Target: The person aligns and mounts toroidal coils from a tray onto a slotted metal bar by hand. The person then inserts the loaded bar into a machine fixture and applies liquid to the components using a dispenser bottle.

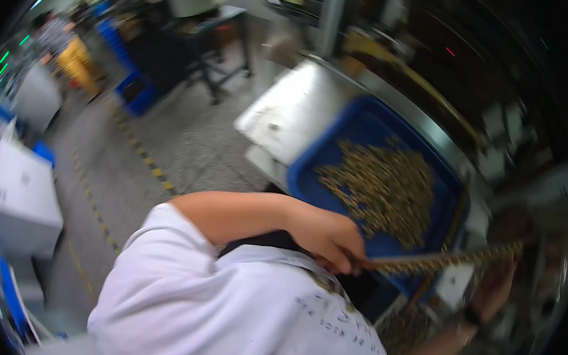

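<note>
A long narrow strip (441, 262) with a row of small brass-coloured parts along it stretches between my two hands. My left hand (329, 238) is closed round its left end, with the fingers pinching it close to my body. Farther right, my right hand (494, 287) grips the strip near its other end; motion blurs those fingers. Just beyond the strip sits a blue tray (313, 160), with a heap of small brass-coloured pieces (383, 185) spread in it. A second thin strip (455, 218) leans along the tray's right side.
The tray rests by a pale metal table top (296, 105). Machinery (431, 82) stands behind it. Left are grey floor with yellow-black marking lines (145, 156), white boxes (26, 190) and a blue bin (137, 96). A person in yellow trousers (76, 58) is far off.
</note>
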Available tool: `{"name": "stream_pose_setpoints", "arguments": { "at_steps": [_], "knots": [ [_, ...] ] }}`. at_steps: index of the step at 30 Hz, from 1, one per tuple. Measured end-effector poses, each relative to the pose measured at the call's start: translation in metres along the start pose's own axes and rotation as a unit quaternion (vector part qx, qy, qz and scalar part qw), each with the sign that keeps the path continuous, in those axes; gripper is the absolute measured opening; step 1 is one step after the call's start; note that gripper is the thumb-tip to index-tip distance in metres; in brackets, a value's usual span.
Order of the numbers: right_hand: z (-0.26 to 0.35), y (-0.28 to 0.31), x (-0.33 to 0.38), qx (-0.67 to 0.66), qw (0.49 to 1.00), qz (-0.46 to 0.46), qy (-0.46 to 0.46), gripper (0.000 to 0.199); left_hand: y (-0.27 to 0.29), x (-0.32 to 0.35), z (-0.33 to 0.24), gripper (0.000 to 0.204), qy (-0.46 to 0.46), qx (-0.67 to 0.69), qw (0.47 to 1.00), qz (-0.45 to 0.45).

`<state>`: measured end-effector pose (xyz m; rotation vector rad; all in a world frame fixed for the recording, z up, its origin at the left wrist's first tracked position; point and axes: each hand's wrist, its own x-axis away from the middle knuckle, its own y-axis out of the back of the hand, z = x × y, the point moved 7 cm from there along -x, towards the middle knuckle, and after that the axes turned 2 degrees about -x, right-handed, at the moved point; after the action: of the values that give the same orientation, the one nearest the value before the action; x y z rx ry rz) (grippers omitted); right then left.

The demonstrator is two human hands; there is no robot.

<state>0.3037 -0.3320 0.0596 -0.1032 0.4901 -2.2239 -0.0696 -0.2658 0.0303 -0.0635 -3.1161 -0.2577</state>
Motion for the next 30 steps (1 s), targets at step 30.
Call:
{"name": "stream_pose_setpoints", "arguments": {
  "at_steps": [30],
  "knots": [
    [-0.097,-0.109,-0.211,0.087,0.995,0.028,-0.036,0.015,0.371,0.006,0.065,0.018,-0.061,0.134,0.756,-0.638]
  ]
}}
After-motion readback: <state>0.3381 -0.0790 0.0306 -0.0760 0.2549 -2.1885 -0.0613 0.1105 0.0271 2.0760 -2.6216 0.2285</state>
